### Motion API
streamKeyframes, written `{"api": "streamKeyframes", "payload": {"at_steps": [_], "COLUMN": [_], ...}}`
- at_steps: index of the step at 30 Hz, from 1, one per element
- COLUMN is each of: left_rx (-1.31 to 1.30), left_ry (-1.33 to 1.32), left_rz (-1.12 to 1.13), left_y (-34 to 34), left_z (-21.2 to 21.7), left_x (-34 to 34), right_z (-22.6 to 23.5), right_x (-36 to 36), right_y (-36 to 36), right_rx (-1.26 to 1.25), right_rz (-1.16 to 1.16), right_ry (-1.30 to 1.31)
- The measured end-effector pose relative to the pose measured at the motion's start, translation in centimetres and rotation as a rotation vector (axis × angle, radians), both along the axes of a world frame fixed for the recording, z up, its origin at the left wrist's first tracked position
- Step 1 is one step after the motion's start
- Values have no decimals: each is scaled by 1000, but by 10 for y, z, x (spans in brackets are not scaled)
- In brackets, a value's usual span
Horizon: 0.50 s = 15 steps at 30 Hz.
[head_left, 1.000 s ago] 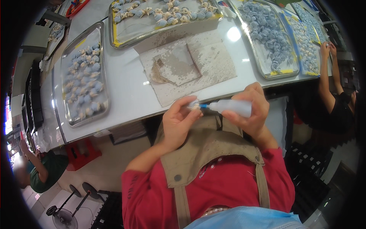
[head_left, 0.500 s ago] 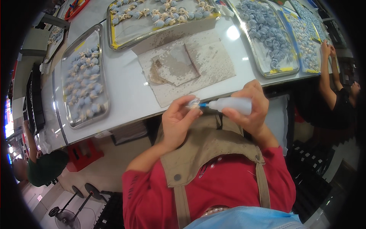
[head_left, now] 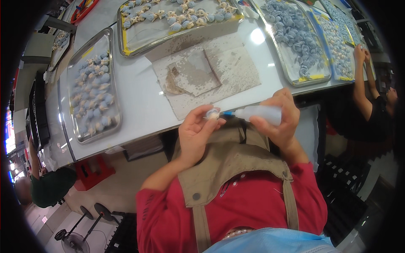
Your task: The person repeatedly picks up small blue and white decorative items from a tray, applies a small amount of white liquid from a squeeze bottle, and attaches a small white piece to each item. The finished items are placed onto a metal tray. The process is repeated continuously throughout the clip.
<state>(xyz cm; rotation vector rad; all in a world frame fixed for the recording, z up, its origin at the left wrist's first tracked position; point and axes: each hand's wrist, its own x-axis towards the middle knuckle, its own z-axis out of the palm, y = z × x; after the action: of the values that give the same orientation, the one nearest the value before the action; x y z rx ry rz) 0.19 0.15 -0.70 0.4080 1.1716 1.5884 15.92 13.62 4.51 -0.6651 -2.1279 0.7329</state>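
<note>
Between the thumb and fingers of my left hand [head_left: 195, 130] is a small blue-and-cream figurine [head_left: 212, 114], held just past the table's front edge. My right hand [head_left: 283, 120] grips a white squeeze bottle [head_left: 259, 114] lying nearly level. Its blue nozzle [head_left: 228, 113] points left at the figurine; the tip is very close to it, and I cannot tell whether they touch. Below both hands is a brown apron [head_left: 236, 156].
Stained cardboard [head_left: 236, 80] lies ahead on the white table [head_left: 139, 101]. Trays of similar figurines stand at left [head_left: 114, 84] and at the back [head_left: 139, 51]; a tray of blue curled pieces [head_left: 310, 79] is at right. Other people work at far right [head_left: 363, 92] and lower left [head_left: 52, 185].
The bottle and my right hand have shifted slightly right, drawing the nozzle back a little. The figurine has turned in my left fingers, and more of its cream part shows.
</note>
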Motion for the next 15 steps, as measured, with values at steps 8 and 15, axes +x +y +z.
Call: {"api": "streamKeyframes", "payload": {"at_steps": [8, 15], "left_rx": [-4, -18], "left_ry": [-5, -22], "left_rz": [-11, -7], "left_y": [1, 0], "left_z": [2, -1], "left_x": [1, -2], "right_z": [0, -5], "right_x": [-3, -3], "right_y": [0, 1], "right_rx": [-8, -36], "right_rz": [7, 6], "right_ry": [-14, -11]}}
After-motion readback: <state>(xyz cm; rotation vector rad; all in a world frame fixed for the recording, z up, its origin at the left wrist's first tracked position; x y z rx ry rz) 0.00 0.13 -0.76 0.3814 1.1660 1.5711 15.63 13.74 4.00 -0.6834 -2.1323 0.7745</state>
